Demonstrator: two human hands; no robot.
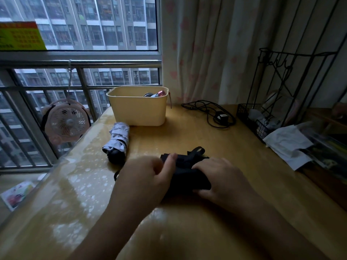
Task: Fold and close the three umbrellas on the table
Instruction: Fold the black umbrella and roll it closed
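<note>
A black folding umbrella (187, 171) lies collapsed on the wooden table (187, 222), its strap loop sticking out at the far end. My left hand (148, 177) grips its left side, thumb laid along the top. My right hand (223, 177) lies over its right side with fingers curled on the fabric. A grey-white umbrella (117, 141) with a dark handle end lies folded to the left. In the cream basket (137, 111) behind it, part of a third umbrella (154, 94) shows above the rim.
A black cable with adapter (216, 113) lies at the back. A black wire rack (277, 102) and white papers (287, 143) stand on the right. A pink fan (65, 121) hangs on the window railing beyond the table's left edge.
</note>
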